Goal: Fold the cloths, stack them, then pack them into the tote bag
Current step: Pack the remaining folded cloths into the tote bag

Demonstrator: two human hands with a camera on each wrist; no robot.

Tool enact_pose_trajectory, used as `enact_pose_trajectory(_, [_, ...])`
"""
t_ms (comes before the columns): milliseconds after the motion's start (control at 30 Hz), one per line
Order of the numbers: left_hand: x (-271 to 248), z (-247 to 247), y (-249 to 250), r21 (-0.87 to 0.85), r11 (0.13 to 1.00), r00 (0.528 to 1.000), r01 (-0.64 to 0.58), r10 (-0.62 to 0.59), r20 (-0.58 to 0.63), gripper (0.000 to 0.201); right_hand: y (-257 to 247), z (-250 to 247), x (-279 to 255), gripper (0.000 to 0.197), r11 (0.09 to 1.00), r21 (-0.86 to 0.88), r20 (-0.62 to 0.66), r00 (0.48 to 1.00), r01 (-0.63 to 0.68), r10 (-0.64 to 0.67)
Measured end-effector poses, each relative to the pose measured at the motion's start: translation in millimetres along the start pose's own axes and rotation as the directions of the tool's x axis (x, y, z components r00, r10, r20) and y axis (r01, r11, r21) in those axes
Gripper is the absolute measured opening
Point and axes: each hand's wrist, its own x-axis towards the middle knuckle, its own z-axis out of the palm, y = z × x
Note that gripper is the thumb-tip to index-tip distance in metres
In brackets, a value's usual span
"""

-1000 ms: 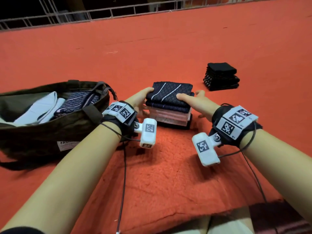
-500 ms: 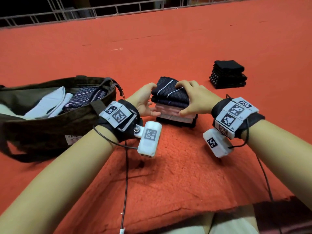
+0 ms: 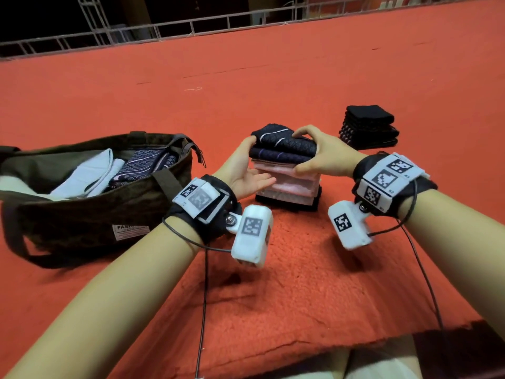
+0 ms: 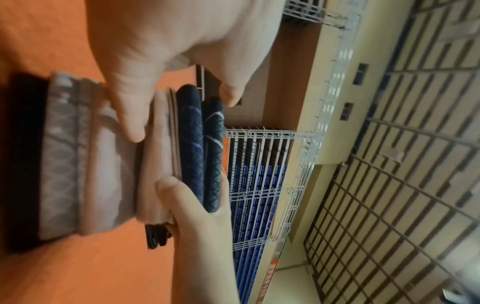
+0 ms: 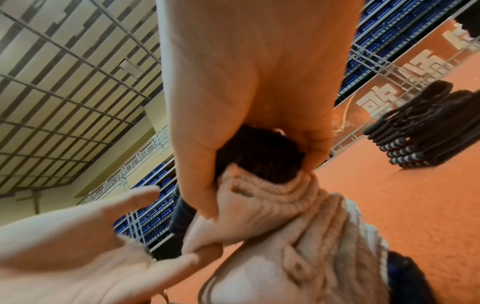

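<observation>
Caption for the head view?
Both hands, left and right, grip the folded cloth stack beside the tote bag.

My left hand (image 3: 247,170) hides the near-left side of the stack of folded cloths (image 3: 287,170), and my right hand (image 3: 322,157) covers its right corner. The tote bag (image 3: 90,198) runs off the head view's left edge; its label is too small to read. Both wrist views are blurred.

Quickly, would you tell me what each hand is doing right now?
Left hand: grips the top cloths of the stack.
Right hand: grips the same cloths.
</observation>
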Motion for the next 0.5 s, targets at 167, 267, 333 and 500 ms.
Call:
enact_pose_trajectory(167, [-3.5, 19.8, 1.2, -0.121, 0.992, 0.999, -0.039, 0.038, -0.010, 0.039, -10.3, 4.2, -7.8, 0.078, 0.971, -0.216, 0.015, 0.995, 0.099, -0.098])
enact_pose_trajectory(267, [-5.5, 23.8, 4.5, -0.151, 0.982, 0.993, -0.113, 0.105, -0.061, 0.029, -17.3, -3.0, -12.0, 0.087, 0.978, -0.163, 0.049, 0.991, 0.129, -0.123])
enact_pose_trajectory(333, [-8.4, 21.9, 12.8, -0.189, 0.966, 0.985, -0.174, 0.166, -0.055, 0.023, -26.2, -14.0, -14.0, 0.087, 0.990, -0.043, 0.069, 0.989, 0.134, -0.131])
enact_pose_trajectory(500, [-20.2, 9.8, 44.3, -0.078, 0.947, 0.950, -0.311, 0.309, -0.046, 0.017, -56.8, -37.4, -12.1, 0.062, 0.934, 0.354, -0.052, 0.998, 0.055, -0.039])
